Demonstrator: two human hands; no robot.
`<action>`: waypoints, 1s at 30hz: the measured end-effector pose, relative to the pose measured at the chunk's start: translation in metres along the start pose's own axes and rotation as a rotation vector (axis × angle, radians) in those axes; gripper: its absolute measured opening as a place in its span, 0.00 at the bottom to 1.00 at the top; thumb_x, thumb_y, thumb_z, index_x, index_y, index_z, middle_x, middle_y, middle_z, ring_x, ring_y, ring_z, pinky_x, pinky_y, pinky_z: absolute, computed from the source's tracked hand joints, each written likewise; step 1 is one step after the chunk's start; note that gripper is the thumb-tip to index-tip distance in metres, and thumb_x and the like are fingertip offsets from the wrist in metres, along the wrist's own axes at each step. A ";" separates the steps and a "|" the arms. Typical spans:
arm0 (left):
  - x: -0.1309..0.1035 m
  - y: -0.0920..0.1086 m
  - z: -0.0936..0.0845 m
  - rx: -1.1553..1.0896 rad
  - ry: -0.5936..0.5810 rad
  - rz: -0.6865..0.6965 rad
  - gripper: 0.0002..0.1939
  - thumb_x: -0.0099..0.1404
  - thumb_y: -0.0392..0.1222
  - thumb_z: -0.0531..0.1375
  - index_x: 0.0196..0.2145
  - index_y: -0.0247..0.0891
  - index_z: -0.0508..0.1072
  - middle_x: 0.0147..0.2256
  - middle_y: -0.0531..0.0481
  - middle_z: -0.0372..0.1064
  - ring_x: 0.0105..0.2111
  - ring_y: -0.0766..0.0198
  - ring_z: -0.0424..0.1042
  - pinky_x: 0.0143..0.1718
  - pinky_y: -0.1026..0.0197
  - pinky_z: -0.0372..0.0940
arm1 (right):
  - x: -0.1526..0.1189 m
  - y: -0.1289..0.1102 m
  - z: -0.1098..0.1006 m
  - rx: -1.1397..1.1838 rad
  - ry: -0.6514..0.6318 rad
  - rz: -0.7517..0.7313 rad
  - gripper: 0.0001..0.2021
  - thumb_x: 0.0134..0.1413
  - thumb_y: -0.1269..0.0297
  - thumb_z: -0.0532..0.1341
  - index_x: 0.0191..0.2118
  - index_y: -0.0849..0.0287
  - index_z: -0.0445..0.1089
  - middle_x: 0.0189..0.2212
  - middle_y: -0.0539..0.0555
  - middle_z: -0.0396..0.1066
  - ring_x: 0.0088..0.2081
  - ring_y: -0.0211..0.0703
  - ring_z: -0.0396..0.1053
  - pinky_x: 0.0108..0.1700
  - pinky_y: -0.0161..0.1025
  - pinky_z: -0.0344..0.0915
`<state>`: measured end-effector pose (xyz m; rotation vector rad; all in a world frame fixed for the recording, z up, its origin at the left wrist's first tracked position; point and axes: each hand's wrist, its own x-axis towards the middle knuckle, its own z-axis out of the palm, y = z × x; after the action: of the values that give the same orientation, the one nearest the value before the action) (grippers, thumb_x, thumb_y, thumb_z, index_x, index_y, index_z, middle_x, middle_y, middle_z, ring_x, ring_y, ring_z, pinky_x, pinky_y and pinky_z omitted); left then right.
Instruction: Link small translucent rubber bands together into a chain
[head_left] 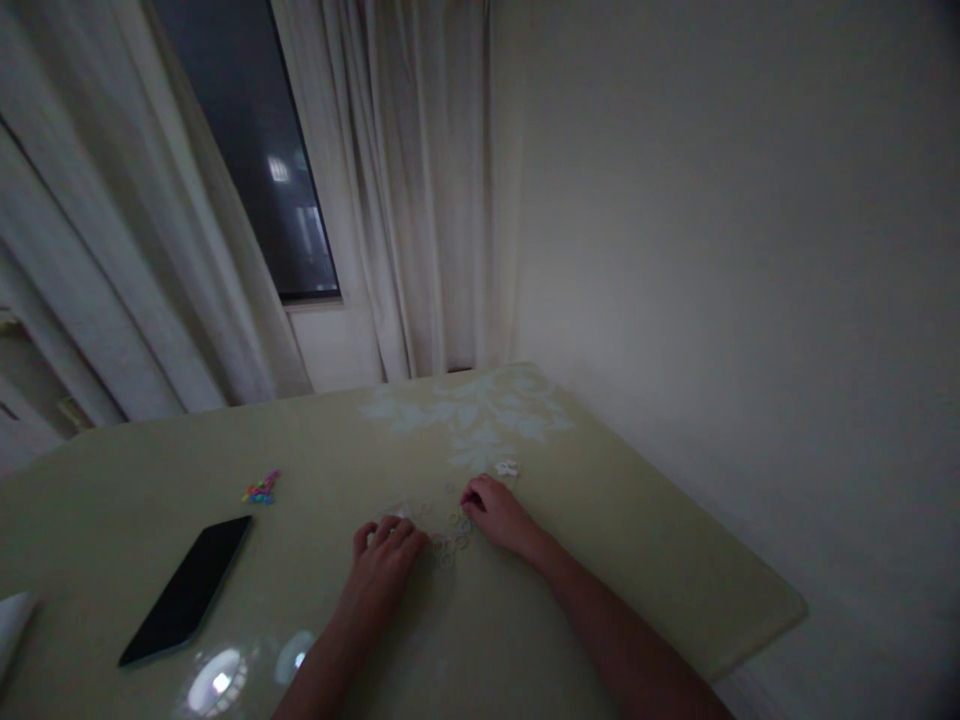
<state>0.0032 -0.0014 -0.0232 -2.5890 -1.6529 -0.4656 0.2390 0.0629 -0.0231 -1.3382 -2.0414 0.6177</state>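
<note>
Several small thin rings (pixel 448 545) lie loosely on the pale green table, between my two hands. My left hand (pixel 386 555) rests palm down at their left edge, fingers bent and a little apart, with nothing visible in it. A small clear, shiny piece (pixel 401 511), perhaps plastic, shows just beyond its fingers. On the far right side of the rings, my right hand (pixel 496 512) has thumb and fingers pressed together in a pinch. Whatever is between those fingertips is too small to make out. Small white pieces (pixel 507 468) lie just beyond my right hand.
A little heap of brightly coloured pieces (pixel 262 488) lies to the left on the table (pixel 645 520). Nearer me is a dark phone or tablet (pixel 187 590). A white object (pixel 13 620) shows at the left edge. Curtains (pixel 420 200) and a wall stand behind.
</note>
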 end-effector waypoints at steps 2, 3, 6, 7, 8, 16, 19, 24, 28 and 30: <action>0.000 0.001 -0.001 0.023 -0.001 -0.015 0.16 0.65 0.28 0.60 0.44 0.46 0.80 0.47 0.44 0.80 0.55 0.47 0.70 0.58 0.43 0.51 | 0.001 0.000 0.001 0.049 0.042 0.004 0.06 0.57 0.79 0.63 0.37 0.62 0.75 0.36 0.54 0.73 0.38 0.41 0.70 0.42 0.35 0.64; 0.000 0.002 -0.002 0.033 0.001 -0.019 0.15 0.65 0.28 0.60 0.43 0.45 0.80 0.47 0.45 0.80 0.54 0.48 0.70 0.58 0.43 0.51 | 0.002 0.000 0.001 0.075 0.059 0.003 0.06 0.56 0.79 0.64 0.36 0.62 0.75 0.36 0.54 0.73 0.37 0.40 0.70 0.41 0.35 0.64; 0.000 0.002 -0.002 0.009 0.020 -0.010 0.14 0.66 0.28 0.59 0.42 0.45 0.79 0.46 0.46 0.80 0.53 0.48 0.71 0.58 0.44 0.52 | 0.003 0.000 0.001 0.160 0.082 -0.002 0.06 0.55 0.79 0.64 0.35 0.61 0.76 0.34 0.52 0.73 0.34 0.38 0.69 0.39 0.34 0.64; 0.000 0.001 -0.002 -0.019 0.040 -0.011 0.13 0.68 0.29 0.58 0.41 0.45 0.79 0.45 0.47 0.80 0.52 0.49 0.72 0.57 0.45 0.53 | 0.003 -0.001 0.000 0.188 0.084 0.003 0.06 0.55 0.78 0.64 0.35 0.61 0.76 0.33 0.52 0.74 0.33 0.38 0.69 0.38 0.33 0.64; 0.000 0.000 -0.001 -0.051 0.071 -0.019 0.13 0.69 0.30 0.58 0.41 0.45 0.79 0.44 0.47 0.81 0.51 0.50 0.73 0.56 0.46 0.55 | 0.004 -0.001 0.000 0.215 0.086 0.013 0.06 0.55 0.78 0.64 0.35 0.61 0.76 0.31 0.51 0.74 0.33 0.38 0.69 0.37 0.33 0.63; 0.005 -0.006 0.001 -0.487 0.414 -0.066 0.13 0.73 0.42 0.54 0.46 0.42 0.79 0.42 0.45 0.80 0.42 0.54 0.79 0.45 0.54 0.71 | 0.005 0.001 -0.003 0.249 0.110 0.074 0.06 0.55 0.78 0.65 0.34 0.61 0.76 0.28 0.50 0.73 0.31 0.38 0.69 0.35 0.33 0.62; 0.006 -0.002 -0.003 -0.661 0.429 -0.114 0.11 0.71 0.45 0.57 0.42 0.42 0.79 0.39 0.47 0.80 0.38 0.56 0.80 0.42 0.57 0.74 | 0.004 0.000 -0.002 0.252 0.110 0.083 0.05 0.56 0.77 0.64 0.35 0.61 0.75 0.29 0.50 0.74 0.32 0.38 0.69 0.36 0.34 0.62; 0.005 0.002 -0.011 -0.806 0.349 -0.187 0.10 0.70 0.49 0.59 0.38 0.42 0.78 0.36 0.49 0.81 0.37 0.57 0.81 0.41 0.58 0.74 | 0.003 -0.004 -0.003 0.318 0.112 0.047 0.04 0.58 0.75 0.64 0.35 0.60 0.74 0.29 0.50 0.73 0.32 0.38 0.70 0.36 0.34 0.63; 0.005 0.005 -0.016 -0.842 0.355 -0.206 0.12 0.68 0.52 0.62 0.36 0.42 0.77 0.32 0.50 0.80 0.34 0.57 0.80 0.38 0.58 0.74 | 0.003 -0.005 -0.003 0.384 0.113 0.037 0.04 0.56 0.74 0.65 0.35 0.59 0.74 0.30 0.50 0.73 0.33 0.39 0.70 0.36 0.34 0.64; 0.005 0.007 -0.017 -0.841 0.360 -0.219 0.13 0.67 0.53 0.63 0.34 0.41 0.76 0.31 0.51 0.79 0.32 0.58 0.79 0.37 0.59 0.73 | 0.003 -0.005 -0.003 0.411 0.110 0.035 0.04 0.54 0.74 0.66 0.36 0.59 0.74 0.30 0.50 0.74 0.33 0.39 0.71 0.36 0.34 0.64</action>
<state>0.0072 -0.0035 -0.0049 -2.5054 -1.8699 -1.8592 0.2372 0.0638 -0.0167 -1.1370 -1.6904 0.9020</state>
